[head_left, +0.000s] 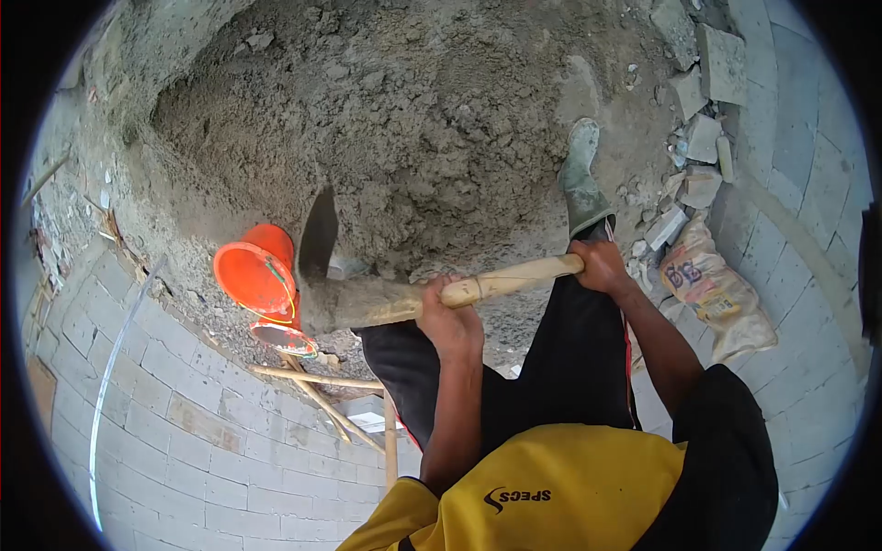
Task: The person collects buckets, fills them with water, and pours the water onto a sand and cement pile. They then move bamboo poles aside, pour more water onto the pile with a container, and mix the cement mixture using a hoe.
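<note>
Both my hands hold a hoe (514, 280) with a pale wooden handle. My left hand (452, 321) is wrapped round the handle nearer the head, and my right hand (602, 266) closes on its far right end. The hoe's dark metal blade (319, 230) is on the left, raised with its edge pointing away from me. Beyond it spreads a large heap of damp grey sand or mortar mix (441, 138). An orange bucket (253, 266) stands beside the blade, to its left.
A second orange-rimmed container (283, 338) sits near the bucket. Wooden poles (322, 376) lie at lower left. Broken blocks (703, 138) and a printed sack (717, 285) line the right side. Grey block walls (193, 404) stand on both sides. My boot (583, 179) is at the heap's edge.
</note>
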Motion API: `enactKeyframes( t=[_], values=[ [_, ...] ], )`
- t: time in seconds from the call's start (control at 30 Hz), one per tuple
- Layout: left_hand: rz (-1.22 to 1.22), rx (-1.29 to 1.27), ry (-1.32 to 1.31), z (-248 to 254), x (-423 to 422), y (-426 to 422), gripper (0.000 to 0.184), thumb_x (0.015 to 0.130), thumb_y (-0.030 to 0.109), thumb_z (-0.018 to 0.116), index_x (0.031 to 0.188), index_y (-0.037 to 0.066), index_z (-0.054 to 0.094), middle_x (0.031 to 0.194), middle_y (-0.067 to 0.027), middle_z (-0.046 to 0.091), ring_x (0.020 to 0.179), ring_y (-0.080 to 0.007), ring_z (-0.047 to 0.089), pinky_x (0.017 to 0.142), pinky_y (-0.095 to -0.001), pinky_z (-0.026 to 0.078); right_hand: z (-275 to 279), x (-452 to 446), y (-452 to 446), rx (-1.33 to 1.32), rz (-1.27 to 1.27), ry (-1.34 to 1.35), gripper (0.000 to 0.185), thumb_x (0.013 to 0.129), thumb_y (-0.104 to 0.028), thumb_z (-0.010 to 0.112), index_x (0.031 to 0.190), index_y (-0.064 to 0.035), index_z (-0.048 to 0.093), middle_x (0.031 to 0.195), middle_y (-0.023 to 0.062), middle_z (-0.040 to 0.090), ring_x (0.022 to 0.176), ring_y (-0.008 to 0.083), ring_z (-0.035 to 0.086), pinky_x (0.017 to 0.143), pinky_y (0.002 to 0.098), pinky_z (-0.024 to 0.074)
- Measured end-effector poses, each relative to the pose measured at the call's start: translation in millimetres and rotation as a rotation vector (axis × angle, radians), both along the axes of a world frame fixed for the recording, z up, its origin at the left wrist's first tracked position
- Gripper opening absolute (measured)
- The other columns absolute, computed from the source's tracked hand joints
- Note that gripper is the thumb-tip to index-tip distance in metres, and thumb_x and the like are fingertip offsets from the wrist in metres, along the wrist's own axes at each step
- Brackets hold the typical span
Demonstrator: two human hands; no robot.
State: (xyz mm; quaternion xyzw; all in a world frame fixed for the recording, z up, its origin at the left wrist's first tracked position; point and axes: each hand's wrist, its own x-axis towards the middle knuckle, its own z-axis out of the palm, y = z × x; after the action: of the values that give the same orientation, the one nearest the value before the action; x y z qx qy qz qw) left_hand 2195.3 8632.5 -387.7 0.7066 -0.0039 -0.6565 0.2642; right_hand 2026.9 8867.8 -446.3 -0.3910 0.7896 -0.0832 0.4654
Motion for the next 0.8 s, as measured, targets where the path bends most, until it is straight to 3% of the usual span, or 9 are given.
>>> enactKeyframes(
  t=[0.1,0.2,0.3,0.37,0.43,0.47,0.5,0.6,0.8],
  values=[
    [-0.147,-0.584,-0.119,57,11,-125,0.010,0.089,0.009,0.060,0.091,0.007,0.050,0.080,-0.0023,0.049,0.076,-0.0158,0.052,0.076,-0.0376,0.047,-30,54,-149,-0.342,-0.136,-0.168,0.019,0.069,-0.012,0.072,0.083,-0.0117,0.059,0.072,0.0074,0.064,0.070,0.0311,0.065,0.062,0.0448,0.0483],
    [-0.241,-1.068,-0.555,73,-1,-261,0.020,0.091,0.017,0.061,0.082,0.003,0.051,0.074,-0.0055,0.052,0.065,-0.0165,0.052,0.061,-0.0298,0.047,-26,98,-297,-0.443,-0.195,-0.336,0.020,0.071,-0.016,0.071,0.085,-0.0068,0.060,0.074,0.0150,0.066,0.073,0.0382,0.066,0.064,0.0487,0.0501],
    [-0.364,-1.059,-0.653,11,-1,-302,0.021,0.090,0.016,0.062,0.081,0.002,0.051,0.073,-0.0069,0.054,0.064,-0.0166,0.052,0.058,-0.0298,0.046,-49,127,-321,-0.320,-0.252,-0.491,0.020,0.071,-0.015,0.070,0.085,-0.0037,0.062,0.074,0.0198,0.066,0.078,0.0405,0.066,0.068,0.0485,0.0508],
    [-0.569,-0.640,-0.522,-90,29,-242,0.018,0.090,0.014,0.060,0.081,0.000,0.054,0.068,-0.0066,0.055,0.062,-0.0165,0.055,0.057,-0.0300,0.045,-55,156,-220,0.076,-0.350,-0.515,0.024,0.069,-0.012,0.068,0.090,-0.0008,0.065,0.084,0.0228,0.068,0.083,0.0398,0.067,0.075,0.0473,0.0528],
    [-0.877,-0.097,-0.526,-229,75,-85,0.019,0.086,0.015,0.062,0.089,-0.002,0.055,0.071,-0.0085,0.059,0.058,-0.0145,0.055,0.055,-0.0330,0.046,-10,184,-98,0.569,-0.619,-0.728,0.037,0.068,-0.011,0.068,0.102,0.0047,0.066,0.092,0.0247,0.069,0.093,0.0382,0.068,0.082,0.0414,0.0531],
    [-0.792,0.143,-0.493,-293,104,4,0.018,0.084,0.015,0.062,0.090,0.000,0.054,0.068,-0.0074,0.056,0.056,-0.0153,0.054,0.052,-0.0353,0.046,4,191,-73,0.769,-0.526,-0.541,0.038,0.070,-0.014,0.068,0.102,0.0077,0.064,0.093,0.0261,0.069,0.094,0.0388,0.068,0.083,0.0411,0.0530],
    [-0.417,0.486,-0.118,-273,99,5,0.013,0.084,0.012,0.061,0.088,0.002,0.053,0.068,-0.0071,0.052,0.056,-0.0172,0.052,0.051,-0.0355,0.046,19,173,-87,0.872,-0.501,-0.547,0.040,0.071,-0.016,0.068,0.102,0.0086,0.064,0.093,0.0269,0.068,0.094,0.0389,0.068,0.083,0.0414,0.0528],
    [-0.321,0.610,-0.065,-269,102,-2,0.011,0.084,0.010,0.061,0.086,0.005,0.051,0.068,-0.0064,0.048,0.054,-0.0186,0.049,0.051,-0.0336,0.047,52,133,-128,0.940,-0.456,-0.600,0.041,0.072,-0.019,0.067,0.103,0.0083,0.063,0.095,0.0274,0.068,0.093,0.0393,0.068,0.084,0.0422,0.0526],
    [0.074,0.461,0.109,-147,73,32,0.012,0.091,0.013,0.057,0.083,0.010,0.048,0.070,-0.0011,0.048,0.065,-0.0167,0.050,0.065,-0.0329,0.048,111,10,-87,0.748,-0.095,-0.515,0.037,0.071,-0.018,0.069,0.099,0.0037,0.061,0.093,0.0272,0.066,0.092,0.0421,0.065,0.085,0.0456,0.0506]
  ],
)
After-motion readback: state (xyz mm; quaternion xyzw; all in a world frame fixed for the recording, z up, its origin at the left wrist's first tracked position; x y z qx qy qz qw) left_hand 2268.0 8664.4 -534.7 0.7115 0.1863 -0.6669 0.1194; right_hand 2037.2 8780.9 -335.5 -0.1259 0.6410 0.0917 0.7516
